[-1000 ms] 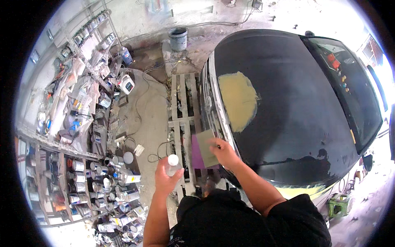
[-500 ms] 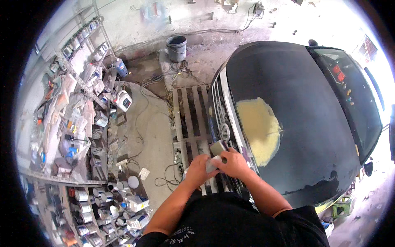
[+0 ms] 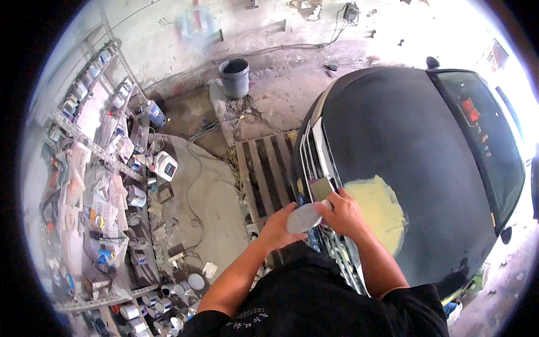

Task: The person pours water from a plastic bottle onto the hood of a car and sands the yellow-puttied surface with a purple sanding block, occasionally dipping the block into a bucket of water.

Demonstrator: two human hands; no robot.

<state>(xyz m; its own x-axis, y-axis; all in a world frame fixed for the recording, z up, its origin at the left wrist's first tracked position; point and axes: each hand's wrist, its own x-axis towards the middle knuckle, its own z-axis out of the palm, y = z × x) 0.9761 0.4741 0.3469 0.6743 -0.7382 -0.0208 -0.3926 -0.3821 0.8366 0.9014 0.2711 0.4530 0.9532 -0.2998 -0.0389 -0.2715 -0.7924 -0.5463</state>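
My left hand (image 3: 274, 231) grips a pale grey round disc (image 3: 302, 219) by its near left edge, with the disc's flat face turned up. The thumb and fingers of my right hand (image 3: 345, 215) meet the disc's right edge. The same hand also holds a beige rectangular block (image 3: 322, 189), like a sanding block, beyond the disc. Both hands are in front of the car's grille. Close to my right hand, a rough yellow filler patch (image 3: 379, 210) covers the front corner of the dark matt bonnet (image 3: 398, 123).
Slatted boards (image 3: 266, 168) lie on the floor ahead of the car. A grey bucket (image 3: 234, 84) stands by the far wall, with cables (image 3: 241, 115) below it. On the left, cluttered shelves (image 3: 101, 191) hold cans and papers. A white jug (image 3: 165, 166) stands beside them.
The view has shifted, so the car sits lower and further right. My hands are nearer the bonnet's edge. The disc now shows its broad flat face, where before mostly a small part showed.
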